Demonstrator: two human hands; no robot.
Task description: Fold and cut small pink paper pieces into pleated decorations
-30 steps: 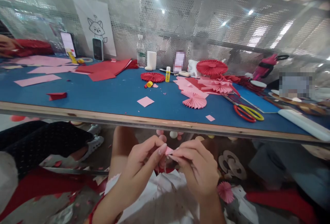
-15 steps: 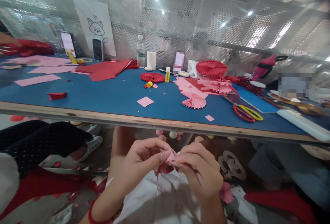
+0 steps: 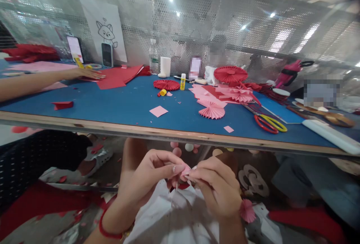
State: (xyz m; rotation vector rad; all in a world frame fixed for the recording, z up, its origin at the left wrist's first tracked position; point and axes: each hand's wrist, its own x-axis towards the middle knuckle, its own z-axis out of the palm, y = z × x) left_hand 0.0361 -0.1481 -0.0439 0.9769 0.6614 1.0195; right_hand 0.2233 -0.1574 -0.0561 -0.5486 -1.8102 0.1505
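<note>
1. A blue-topped worktable (image 3: 112,113) lies beyond the hands, a co-worker's hand (image 3: 90,73) flat on red paper (image 3: 116,81).
2. Below its edge, the person's forearms angle inward, bringing both hands together.
3. The left hand (image 3: 149,172) and right hand (image 3: 216,187) pinch a small pink paper piece (image 3: 185,171) between them.
4. A pink paper rosette (image 3: 247,211) sits just beside the right wrist.

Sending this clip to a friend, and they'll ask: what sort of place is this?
Probably a paper-craft workshop: a blue work table holds pleated paper fans, red paper sheets and scissors.
</note>
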